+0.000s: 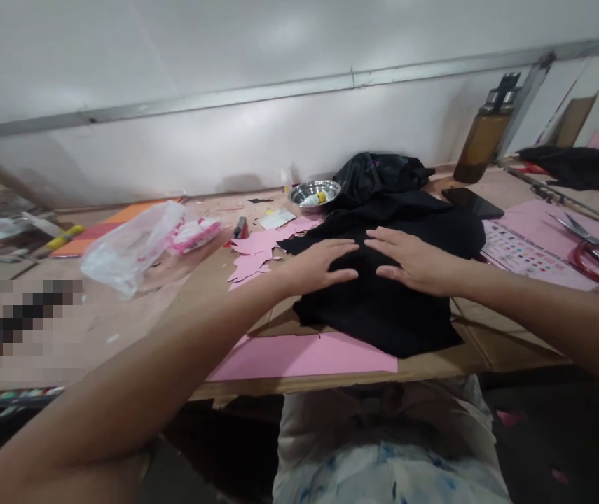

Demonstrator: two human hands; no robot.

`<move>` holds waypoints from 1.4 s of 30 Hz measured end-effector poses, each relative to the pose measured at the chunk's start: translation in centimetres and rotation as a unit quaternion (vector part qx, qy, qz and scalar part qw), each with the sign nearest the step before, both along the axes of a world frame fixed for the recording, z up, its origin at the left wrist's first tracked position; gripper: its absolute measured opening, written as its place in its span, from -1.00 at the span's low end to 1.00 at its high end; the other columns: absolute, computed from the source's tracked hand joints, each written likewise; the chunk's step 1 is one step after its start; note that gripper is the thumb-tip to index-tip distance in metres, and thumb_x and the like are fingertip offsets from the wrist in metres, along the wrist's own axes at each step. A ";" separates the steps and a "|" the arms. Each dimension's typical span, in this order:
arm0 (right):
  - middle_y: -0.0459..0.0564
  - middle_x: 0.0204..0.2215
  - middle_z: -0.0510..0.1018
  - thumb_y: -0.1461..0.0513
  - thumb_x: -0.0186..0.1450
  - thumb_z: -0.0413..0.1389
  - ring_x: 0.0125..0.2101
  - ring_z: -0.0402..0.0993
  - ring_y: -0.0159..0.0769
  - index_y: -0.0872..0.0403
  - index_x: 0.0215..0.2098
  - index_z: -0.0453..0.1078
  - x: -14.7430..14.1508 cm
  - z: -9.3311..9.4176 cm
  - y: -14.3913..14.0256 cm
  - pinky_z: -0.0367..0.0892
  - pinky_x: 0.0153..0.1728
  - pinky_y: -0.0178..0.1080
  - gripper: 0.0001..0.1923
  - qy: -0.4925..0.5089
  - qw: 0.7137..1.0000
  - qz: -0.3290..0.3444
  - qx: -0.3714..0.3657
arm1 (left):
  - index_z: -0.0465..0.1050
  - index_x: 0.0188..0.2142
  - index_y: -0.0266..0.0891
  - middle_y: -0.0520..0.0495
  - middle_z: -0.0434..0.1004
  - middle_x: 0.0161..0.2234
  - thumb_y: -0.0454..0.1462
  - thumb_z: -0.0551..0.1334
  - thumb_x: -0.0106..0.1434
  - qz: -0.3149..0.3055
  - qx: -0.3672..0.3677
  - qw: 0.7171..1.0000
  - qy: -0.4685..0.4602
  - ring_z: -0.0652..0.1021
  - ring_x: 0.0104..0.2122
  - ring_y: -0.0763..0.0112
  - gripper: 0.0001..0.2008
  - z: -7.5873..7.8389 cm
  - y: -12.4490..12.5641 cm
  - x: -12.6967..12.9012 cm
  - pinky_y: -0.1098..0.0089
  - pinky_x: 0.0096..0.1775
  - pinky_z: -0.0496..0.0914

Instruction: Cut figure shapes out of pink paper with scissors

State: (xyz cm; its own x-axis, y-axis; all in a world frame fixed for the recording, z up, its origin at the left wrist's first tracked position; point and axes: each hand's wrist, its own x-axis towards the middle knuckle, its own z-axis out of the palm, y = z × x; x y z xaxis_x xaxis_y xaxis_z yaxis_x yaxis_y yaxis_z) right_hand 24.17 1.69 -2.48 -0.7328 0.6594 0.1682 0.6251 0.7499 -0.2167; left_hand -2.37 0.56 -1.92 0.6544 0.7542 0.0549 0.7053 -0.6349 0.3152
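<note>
A piece of black cloth (383,322) lies spread over cardboard and pink paper in front of me. My left hand (323,267) rests on or just over its left part, fingers stretched out and thumb apart. Close to it, my right hand (415,262) is over the middle of the cloth, also with straight fingers and the thumb spread. Neither hand grips anything. Pink paper scraps (254,252) lie beside my left hand, and a pink sheet (304,357) shows from under the cloth at the near edge.
Behind the cloth are a metal bowl (314,196) and a bunched black bag or fabric (380,175). To the right lie a phone (472,203), red-handled scissors (596,259) and a standing brown bottle (483,136). On the left is a clear plastic bag (131,245).
</note>
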 end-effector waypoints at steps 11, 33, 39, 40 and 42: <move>0.18 0.43 0.08 -0.13 0.43 -0.10 0.44 -0.10 0.07 0.08 0.44 0.13 1.0 -3.2 1.2 -0.05 0.38 0.21 -0.25 -0.044 0.998 -0.053 -0.013 | -0.09 0.47 -0.34 -0.25 -0.13 0.47 0.25 -0.11 0.37 0.051 0.024 0.985 0.164 -0.02 0.45 0.12 -0.08 -2.7 -1.1 0.2 0.12 0.39 -0.08; 0.16 0.44 0.07 -0.12 0.42 -0.13 0.42 -0.03 0.07 0.18 0.45 0.09 0.3 -4.0 1.3 -0.03 0.38 0.14 -0.20 -0.112 0.987 -0.112 -0.021 | -0.03 0.45 -0.37 -0.30 -0.08 0.46 0.23 -0.09 0.38 0.055 0.021 0.990 0.127 0.01 0.44 0.09 -0.10 -2.4 -2.1 -0.1 0.10 0.38 -0.05; 0.14 0.43 0.10 -0.12 0.42 -0.15 0.43 -0.04 0.03 0.16 0.44 0.12 0.7 -5.3 1.9 0.00 0.38 0.14 -0.22 -0.103 0.990 -0.095 0.010 | 0.28 0.33 -0.27 -0.24 0.23 0.37 0.05 0.03 0.44 0.043 0.056 0.995 0.072 0.26 0.36 0.10 -0.37 -1.6 -2.3 -0.2 0.15 0.30 0.19; 0.14 0.43 0.11 -0.13 0.42 -0.15 0.43 -0.03 0.03 0.15 0.44 0.13 0.8 -5.6 2.0 0.01 0.37 0.14 -0.22 -0.098 0.991 -0.094 0.018 | 0.33 0.30 -0.25 -0.22 0.31 0.34 0.02 0.05 0.45 0.037 0.059 0.996 0.051 0.31 0.33 0.13 -0.42 -1.7 -2.1 -0.4 0.17 0.29 0.22; 0.13 0.42 0.13 -0.13 0.43 -0.16 0.42 -0.01 0.03 0.12 0.43 0.14 1.0 -6.0 2.1 0.03 0.37 0.14 -0.23 -0.090 0.991 -0.090 0.029 | 0.44 0.21 -0.20 -0.18 0.45 0.25 -0.04 0.10 0.44 0.035 0.071 0.997 -0.011 0.41 0.26 0.18 -0.52 -2.0 -1.3 -1.1 0.20 0.25 0.27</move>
